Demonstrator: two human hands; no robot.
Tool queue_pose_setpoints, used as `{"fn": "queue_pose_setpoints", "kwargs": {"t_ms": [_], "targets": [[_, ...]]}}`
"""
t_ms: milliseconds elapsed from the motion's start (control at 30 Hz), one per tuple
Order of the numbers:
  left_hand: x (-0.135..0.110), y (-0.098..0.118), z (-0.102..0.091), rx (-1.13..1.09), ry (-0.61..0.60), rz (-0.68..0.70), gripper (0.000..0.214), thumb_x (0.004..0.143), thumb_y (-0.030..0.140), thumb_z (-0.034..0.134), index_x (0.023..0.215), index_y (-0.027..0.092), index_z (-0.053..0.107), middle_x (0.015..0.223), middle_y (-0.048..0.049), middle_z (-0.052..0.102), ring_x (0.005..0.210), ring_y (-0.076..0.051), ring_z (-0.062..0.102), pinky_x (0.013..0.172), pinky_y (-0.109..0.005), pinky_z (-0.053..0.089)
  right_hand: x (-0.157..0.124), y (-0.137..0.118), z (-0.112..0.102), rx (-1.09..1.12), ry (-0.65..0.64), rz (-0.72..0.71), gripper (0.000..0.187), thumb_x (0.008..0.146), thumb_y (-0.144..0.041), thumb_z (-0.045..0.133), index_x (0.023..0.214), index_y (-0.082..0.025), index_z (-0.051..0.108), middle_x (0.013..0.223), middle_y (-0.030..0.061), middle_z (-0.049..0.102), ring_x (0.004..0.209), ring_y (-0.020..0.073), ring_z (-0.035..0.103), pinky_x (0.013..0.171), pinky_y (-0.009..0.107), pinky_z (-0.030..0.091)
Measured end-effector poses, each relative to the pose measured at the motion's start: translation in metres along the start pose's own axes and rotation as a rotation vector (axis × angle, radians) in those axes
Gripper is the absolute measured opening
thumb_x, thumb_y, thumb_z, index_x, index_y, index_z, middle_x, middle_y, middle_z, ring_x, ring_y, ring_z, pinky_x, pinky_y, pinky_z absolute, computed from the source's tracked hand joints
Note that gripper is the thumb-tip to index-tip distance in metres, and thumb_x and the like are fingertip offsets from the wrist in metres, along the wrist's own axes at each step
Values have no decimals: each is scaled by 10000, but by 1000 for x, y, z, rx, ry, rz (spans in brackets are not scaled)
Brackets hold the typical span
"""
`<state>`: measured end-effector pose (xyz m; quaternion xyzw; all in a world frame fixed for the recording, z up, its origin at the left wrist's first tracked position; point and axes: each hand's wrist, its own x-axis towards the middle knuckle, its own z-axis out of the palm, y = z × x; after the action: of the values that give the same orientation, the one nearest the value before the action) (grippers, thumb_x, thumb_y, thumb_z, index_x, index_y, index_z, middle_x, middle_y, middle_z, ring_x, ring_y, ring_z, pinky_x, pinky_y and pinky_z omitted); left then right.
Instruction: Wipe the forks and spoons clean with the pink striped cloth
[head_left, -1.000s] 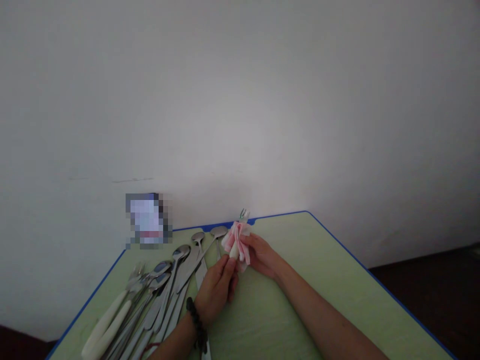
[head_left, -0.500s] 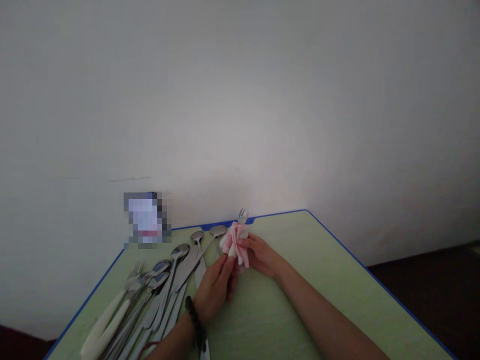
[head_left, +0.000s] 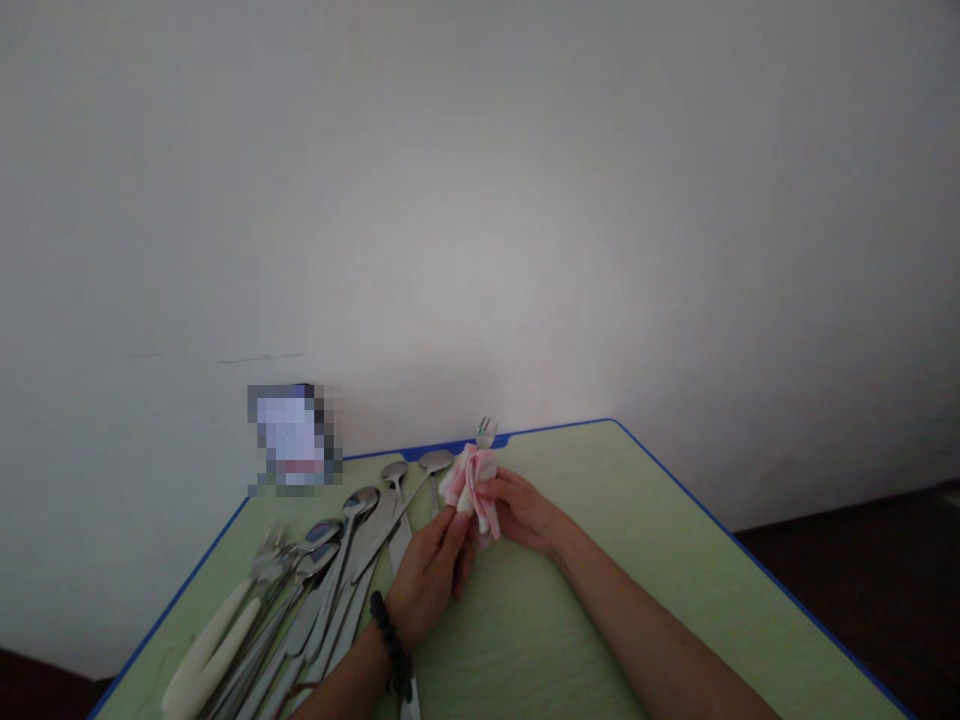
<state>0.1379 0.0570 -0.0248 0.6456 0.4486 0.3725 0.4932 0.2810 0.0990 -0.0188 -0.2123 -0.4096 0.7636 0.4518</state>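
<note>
A fork [head_left: 486, 432] points up and away from me, its tines showing above a pink and white cloth [head_left: 480, 475]. My left hand [head_left: 439, 550] is closed around the fork's pale handle, just below the cloth. With the fingers of my right hand [head_left: 521, 505], I pinch the cloth around the fork's handle. Much of the handle is hidden by the cloth and my fingers. Left of my left hand lies a pile of metal spoons [head_left: 360, 502] and table knives, along with forks with white handles [head_left: 214, 640].
The green table [head_left: 570, 610] has a blue rim and stands against a grey wall [head_left: 480, 220]. At its back left is a pixelated object [head_left: 292, 430] with a bright face. Dark floor [head_left: 885, 570] shows at the right.
Hardly anything differs. The cloth and the fingers on it have shifted very slightly; the fork and the cutlery pile stay where they were.
</note>
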Motion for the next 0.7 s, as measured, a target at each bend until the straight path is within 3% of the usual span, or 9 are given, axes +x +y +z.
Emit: {"fn": "queue_pose_setpoints", "kwargs": {"t_ms": [433, 700], "targets": [[1, 0, 0, 6, -12, -30, 444, 862, 555, 303, 690, 177, 460, 480, 70, 409, 380, -75, 368, 376, -191, 287, 0, 2, -4, -15, -11, 26, 237, 631, -194, 640, 852, -131, 586, 718, 16, 643, 554, 110, 566, 482, 222, 472], [0, 3, -1, 57, -19, -9, 448, 867, 545, 290, 656, 184, 451, 455, 66, 410, 375, -79, 373, 387, -198, 289, -1, 0, -2, -48, -56, 36, 248, 662, -247, 667, 866, -131, 585, 729, 19, 635, 553, 103, 557, 493, 221, 464]]}}
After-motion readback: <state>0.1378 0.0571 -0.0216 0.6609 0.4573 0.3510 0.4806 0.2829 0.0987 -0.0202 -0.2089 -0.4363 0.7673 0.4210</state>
